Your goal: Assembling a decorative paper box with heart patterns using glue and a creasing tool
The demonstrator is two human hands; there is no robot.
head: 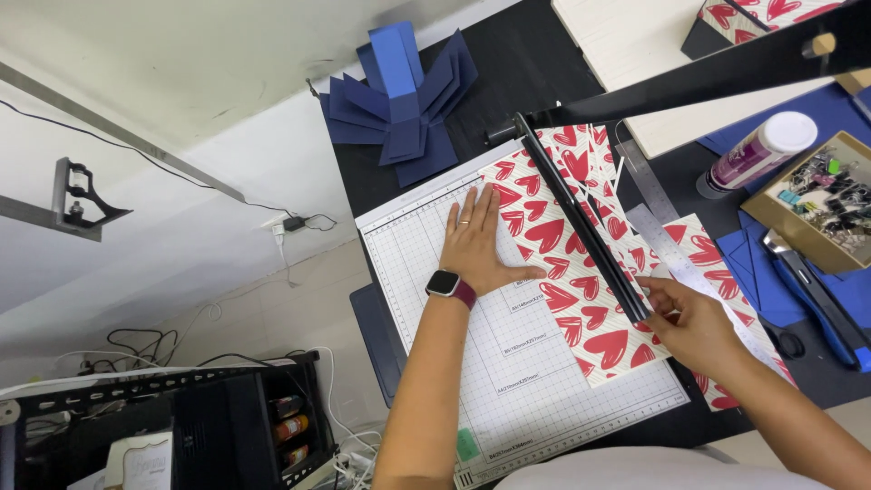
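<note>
My left hand [478, 243] lies flat, fingers spread, on the white gridded board of a paper cutter [426, 272], pressing the edge of a sheet of white paper with red hearts [553, 272]. A watch is on that wrist. My right hand [691, 325] rests at the cutter's right side, fingers touching the heart paper beside the black cutting rail [581, 222]. The cutter's long black blade arm [726, 68] is raised up over the table toward the upper right.
Folded dark blue paper pieces [399, 100] lie at the back of the black table. A metal ruler [667, 236], a white-capped glue bottle [753, 150], a box of clips [826, 200] and blue sheets sit at right. A black shelf [227, 426] stands on the floor left.
</note>
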